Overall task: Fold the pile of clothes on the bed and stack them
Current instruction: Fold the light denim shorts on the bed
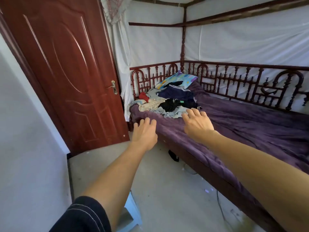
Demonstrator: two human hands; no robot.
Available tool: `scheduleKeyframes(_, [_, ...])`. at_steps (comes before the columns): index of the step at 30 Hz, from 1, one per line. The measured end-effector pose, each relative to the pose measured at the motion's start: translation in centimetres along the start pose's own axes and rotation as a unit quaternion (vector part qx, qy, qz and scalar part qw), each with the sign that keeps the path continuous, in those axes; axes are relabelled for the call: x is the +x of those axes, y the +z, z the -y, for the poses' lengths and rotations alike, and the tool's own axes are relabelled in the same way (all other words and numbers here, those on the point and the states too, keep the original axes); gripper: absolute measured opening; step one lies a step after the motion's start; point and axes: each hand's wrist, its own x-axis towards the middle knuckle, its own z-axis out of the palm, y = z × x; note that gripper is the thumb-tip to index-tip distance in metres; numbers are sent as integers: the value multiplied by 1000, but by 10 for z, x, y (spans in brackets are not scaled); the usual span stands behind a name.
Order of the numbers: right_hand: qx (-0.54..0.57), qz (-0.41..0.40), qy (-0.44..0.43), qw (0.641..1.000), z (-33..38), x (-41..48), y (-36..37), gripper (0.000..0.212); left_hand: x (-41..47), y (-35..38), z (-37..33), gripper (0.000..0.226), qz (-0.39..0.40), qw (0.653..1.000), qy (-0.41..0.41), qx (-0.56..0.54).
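We are watching the bed (250, 124) running off the right edge and the door (66, 64) being cropped at the top. The pile of clothes (168, 101) is covering the lower part of the pillow (182, 79). A dark thing (173, 155) under the bed rail, low centre, is perhaps looking like a shoe. The left forearm (117, 173) is hiding part of a pale stool (133, 211) at the bottom.

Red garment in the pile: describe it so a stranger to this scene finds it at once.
On the purple-covered bed, find the clothes pile near the door. The red garment lies at the pile's left edge beside the carved railing, the only red piece among navy, black and pale ones.
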Motion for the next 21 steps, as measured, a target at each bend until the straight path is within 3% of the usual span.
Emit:
scheduleKeyframes(12, [22, 68, -9, 997, -54, 136, 145, 40, 133, 111, 0, 33, 57, 998, -12, 6])
scheduleKeyframes(21, [27, 95, -41, 994, -60, 267, 221, 43, 243, 188, 46, 36, 85, 996, -38, 10])
